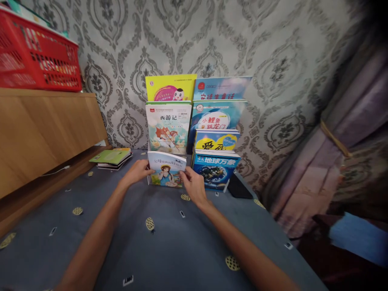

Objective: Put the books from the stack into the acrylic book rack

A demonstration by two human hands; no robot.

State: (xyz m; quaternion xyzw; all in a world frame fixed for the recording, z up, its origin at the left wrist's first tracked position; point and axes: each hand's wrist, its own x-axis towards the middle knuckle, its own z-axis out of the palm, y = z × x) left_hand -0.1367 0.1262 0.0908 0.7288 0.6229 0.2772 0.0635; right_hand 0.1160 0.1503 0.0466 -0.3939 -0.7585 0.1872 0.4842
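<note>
Both my hands grip a light-blue picture book [166, 178] with a girl in a blue dress on its cover. My left hand [137, 173] pinches its left edge and my right hand [194, 185] its right edge. The book stands upright in the lowest front place of a tiered book rack, whose frame is mostly hidden. Behind it are a white book with a green picture [168, 133] and a yellow book [171, 87]. The right column holds a blue earth book [214, 171], a yellow-and-blue book [212, 140], a teal book [216, 117] and a pale-blue book [222, 87].
A small stack of books [112, 157] lies at the back left by a wooden cabinet [48, 133]. On the cabinet stands a red basket [54, 60]. A dark flat object [239, 189] lies right of the rack. A curtain [312, 161] hangs at the right, beyond the blue patterned cloth [169, 250].
</note>
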